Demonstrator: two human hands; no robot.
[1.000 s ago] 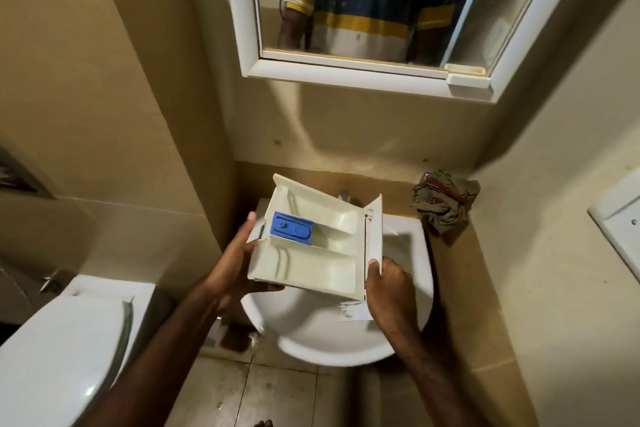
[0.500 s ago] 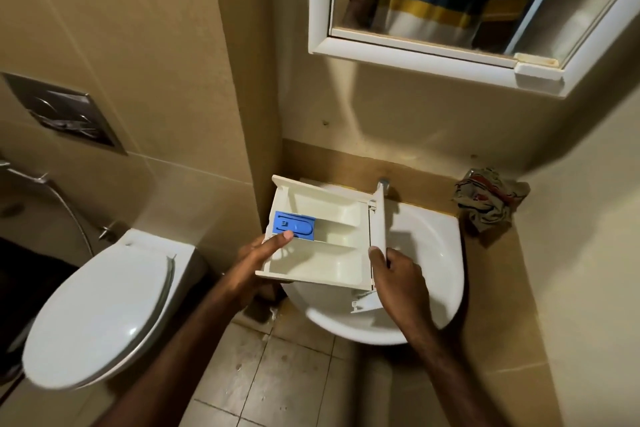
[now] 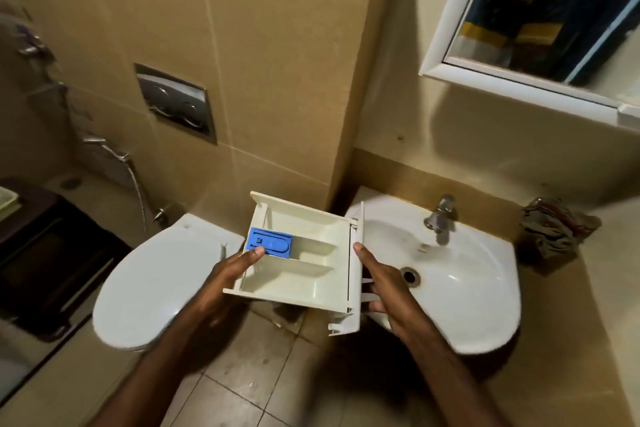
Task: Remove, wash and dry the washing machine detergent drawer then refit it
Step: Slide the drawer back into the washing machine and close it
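The cream detergent drawer (image 3: 304, 260) hangs in the air between the toilet and the basin, open side up, with a blue insert (image 3: 270, 245) in its rear left compartment. My left hand (image 3: 228, 281) grips the drawer's left wall, thumb on the blue insert and fingers underneath. My right hand (image 3: 384, 291) holds the drawer's front panel at the right, thumb on its inner face and fingers behind it. The white basin (image 3: 485, 288) sits just right of the drawer, with a chrome tap (image 3: 440, 218) at its back.
A white toilet (image 3: 156, 281) with its lid down stands to the left, a flush plate (image 3: 176, 104) on the wall above it. A crumpled patterned cloth (image 3: 557, 229) lies on the ledge right of the basin. A mirror (image 3: 540, 21) hangs above.
The drawer has moved left, off the basin, to between toilet and basin. My view has swung left and the tap is now uncovered. Both hands keep their hold.
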